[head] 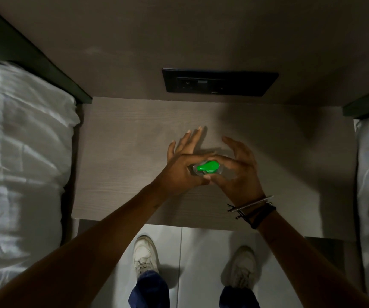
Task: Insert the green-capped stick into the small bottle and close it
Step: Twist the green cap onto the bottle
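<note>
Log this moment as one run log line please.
stage: closing | green cap on small bottle | left hand, right hand both on it | over bedside table

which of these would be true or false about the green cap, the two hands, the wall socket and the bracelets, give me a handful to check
1. The bright green plastic cap sits between the left hand and the right hand. True.
2. The left hand's fingers are curled into a fist. False: they are spread out straight.
3. The thin bracelets are on the left wrist. False: they are on the right wrist.
4. A black rectangular socket panel is on the wall above the grey wooden bedside table. True.
5. The person wears black boots. False: white sneakers.
</note>
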